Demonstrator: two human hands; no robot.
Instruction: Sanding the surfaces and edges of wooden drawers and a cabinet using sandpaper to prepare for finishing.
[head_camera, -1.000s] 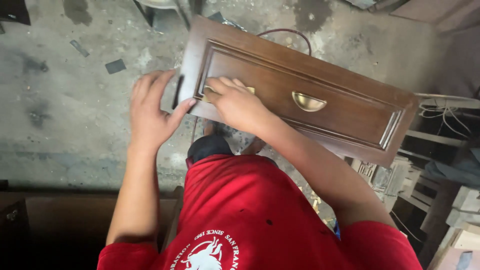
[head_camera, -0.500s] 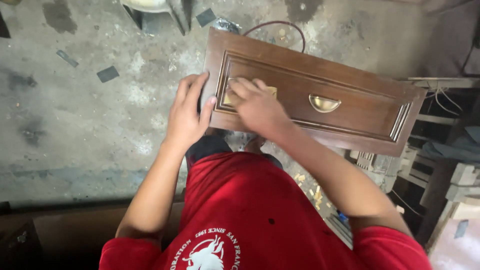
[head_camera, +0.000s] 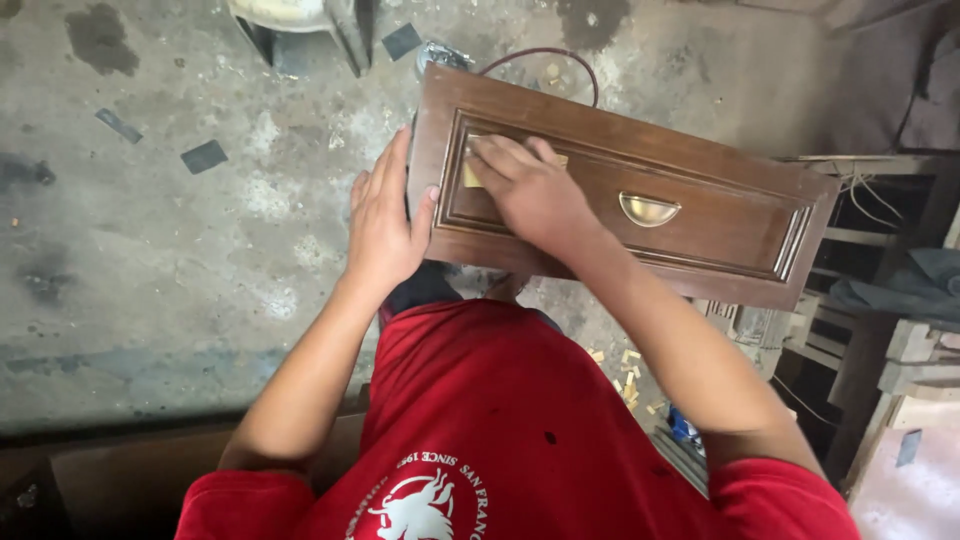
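Below, the stained concrete floor (head_camera: 180, 260) filled the left of the frame. Across the upper centre lay a brown wooden drawer front (head_camera: 700, 200), tilted down toward the right. The left hand (head_camera: 385, 225) steadied its left end, fingers straight and together, thumb pressed on the face, its grip loose rather than clamped. The right hand (head_camera: 535, 190) lay flat, fingers together, pressing a small yellowish sanding pad (head_camera: 472, 175) into the recessed panel's left corner. A brass cup handle (head_camera: 648, 209) sat mid-panel.
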